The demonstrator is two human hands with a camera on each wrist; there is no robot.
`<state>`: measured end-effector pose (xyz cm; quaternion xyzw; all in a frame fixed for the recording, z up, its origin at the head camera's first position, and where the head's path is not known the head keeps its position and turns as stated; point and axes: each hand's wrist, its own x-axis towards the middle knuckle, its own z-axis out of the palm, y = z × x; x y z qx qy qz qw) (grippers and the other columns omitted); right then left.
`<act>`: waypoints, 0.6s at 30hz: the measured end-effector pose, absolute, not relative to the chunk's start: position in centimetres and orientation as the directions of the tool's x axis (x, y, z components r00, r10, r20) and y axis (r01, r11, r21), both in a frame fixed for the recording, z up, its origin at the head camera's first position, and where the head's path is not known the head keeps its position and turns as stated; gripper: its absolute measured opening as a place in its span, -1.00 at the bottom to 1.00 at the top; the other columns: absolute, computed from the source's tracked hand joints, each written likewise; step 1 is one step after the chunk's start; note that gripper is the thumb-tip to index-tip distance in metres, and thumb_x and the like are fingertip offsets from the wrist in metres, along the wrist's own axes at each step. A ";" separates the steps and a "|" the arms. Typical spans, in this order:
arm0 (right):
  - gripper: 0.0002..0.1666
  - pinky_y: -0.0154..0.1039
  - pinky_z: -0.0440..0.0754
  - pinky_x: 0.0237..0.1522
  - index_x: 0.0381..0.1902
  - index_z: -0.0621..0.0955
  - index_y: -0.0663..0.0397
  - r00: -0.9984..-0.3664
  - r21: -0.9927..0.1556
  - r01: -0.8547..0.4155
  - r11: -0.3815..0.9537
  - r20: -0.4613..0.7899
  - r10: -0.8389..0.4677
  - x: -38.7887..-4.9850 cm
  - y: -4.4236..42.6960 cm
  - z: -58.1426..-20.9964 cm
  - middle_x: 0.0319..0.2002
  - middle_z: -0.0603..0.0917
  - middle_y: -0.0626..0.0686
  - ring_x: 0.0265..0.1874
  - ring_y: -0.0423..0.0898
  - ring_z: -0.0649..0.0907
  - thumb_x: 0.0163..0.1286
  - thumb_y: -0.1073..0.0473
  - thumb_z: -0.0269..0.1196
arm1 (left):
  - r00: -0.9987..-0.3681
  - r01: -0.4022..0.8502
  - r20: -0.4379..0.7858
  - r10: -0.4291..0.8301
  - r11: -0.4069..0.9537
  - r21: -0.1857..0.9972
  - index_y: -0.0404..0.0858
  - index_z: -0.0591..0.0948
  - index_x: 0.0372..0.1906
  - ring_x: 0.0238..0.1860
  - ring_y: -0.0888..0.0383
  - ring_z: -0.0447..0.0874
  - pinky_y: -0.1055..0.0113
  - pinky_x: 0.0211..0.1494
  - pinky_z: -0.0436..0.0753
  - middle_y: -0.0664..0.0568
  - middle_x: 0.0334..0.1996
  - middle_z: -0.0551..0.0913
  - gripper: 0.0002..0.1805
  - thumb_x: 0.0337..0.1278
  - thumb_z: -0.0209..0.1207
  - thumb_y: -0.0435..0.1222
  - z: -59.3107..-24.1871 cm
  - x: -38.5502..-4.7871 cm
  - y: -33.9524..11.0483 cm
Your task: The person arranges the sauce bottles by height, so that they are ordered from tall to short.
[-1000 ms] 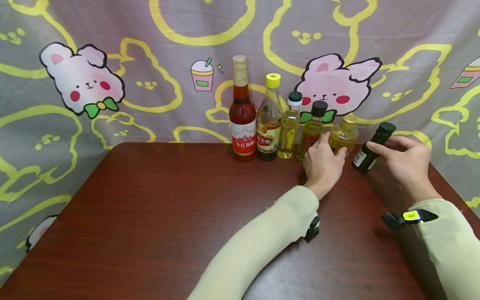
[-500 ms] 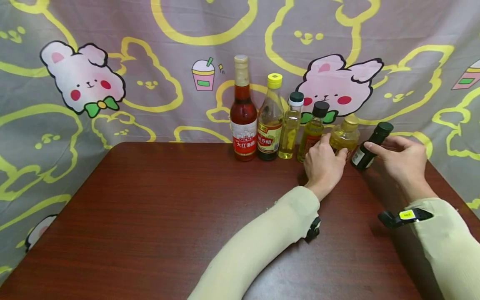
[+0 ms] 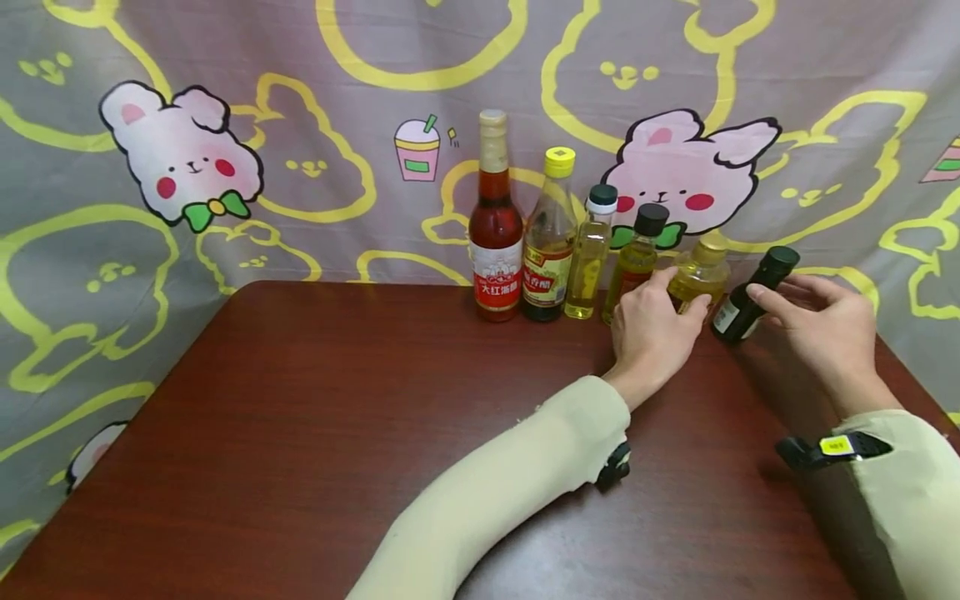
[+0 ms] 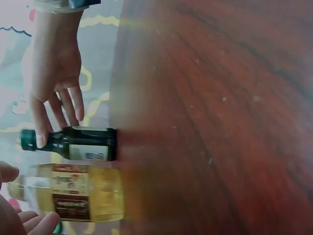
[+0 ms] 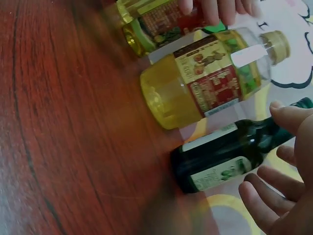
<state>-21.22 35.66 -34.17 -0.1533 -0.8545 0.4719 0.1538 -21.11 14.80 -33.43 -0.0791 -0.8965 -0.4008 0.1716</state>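
Note:
My right hand (image 3: 828,337) pinches the neck of a dark green glass bottle (image 3: 738,312), thumb on the near side. The bottle leans a little to the right, its base at the tabletop. Just left of it stands a gold-capped bottle of yellow oil (image 4: 93,193), upright. My left hand (image 3: 656,329) is beside that oil bottle, thumb and fingers apart. In the right wrist view, left fingers (image 5: 210,10) lie in front of a black-capped oil bottle (image 5: 161,24); whether they touch it I cannot tell.
The row continues left with a slim clear oil bottle (image 3: 588,262), a yellow-capped vinegar bottle (image 3: 546,267) and a tall red vinegar bottle (image 3: 497,225). All stand near the back edge of the brown table (image 3: 337,417). A patterned curtain (image 3: 315,242) hangs behind.
The dark green bottle has come slightly left, nearer the gold-capped oil bottle, with my right hand on it. My left hand has stayed nearly still. The head view has shifted slightly.

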 end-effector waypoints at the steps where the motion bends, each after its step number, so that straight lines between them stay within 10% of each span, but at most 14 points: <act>1: -0.25 -0.66 0.58 -0.42 0.37 0.60 -0.01 -0.899 -0.857 0.113 0.503 0.127 0.418 -21.1 35.7 -34.0 -0.46 0.54 -0.74 -0.45 -0.68 0.63 0.35 -0.24 0.45 | -0.923 0.299 0.385 0.017 0.661 0.688 0.09 0.67 0.32 0.01 0.27 0.82 0.47 0.00 0.71 0.24 0.10 0.83 -0.49 0.35 0.34 0.13 -33.2 -20.9 14.5; 13: -0.28 -0.59 0.50 0.29 0.52 0.47 -0.55 -0.776 -0.735 0.225 0.639 0.262 0.574 -19.7 34.1 -29.8 0.49 0.56 -0.16 0.13 -0.66 0.56 0.44 -0.41 0.23 | -0.799 0.562 0.572 0.187 0.574 0.596 -0.10 0.66 0.33 0.17 0.15 0.79 0.39 0.11 0.73 0.10 0.24 0.77 -0.49 0.39 0.34 0.00 -29.9 -19.3 6.5; 18: -0.20 -0.14 0.47 0.51 0.62 0.37 -0.40 -0.836 -0.620 0.087 0.780 0.381 0.396 -18.8 32.5 -28.0 0.56 0.47 0.07 0.49 0.10 0.55 0.49 -0.34 0.20 | -0.830 0.533 0.492 0.262 0.633 0.561 -0.10 0.53 0.47 0.35 0.07 0.68 0.13 0.32 0.70 0.04 0.43 0.62 -0.34 0.39 0.31 0.07 -29.4 -18.9 1.2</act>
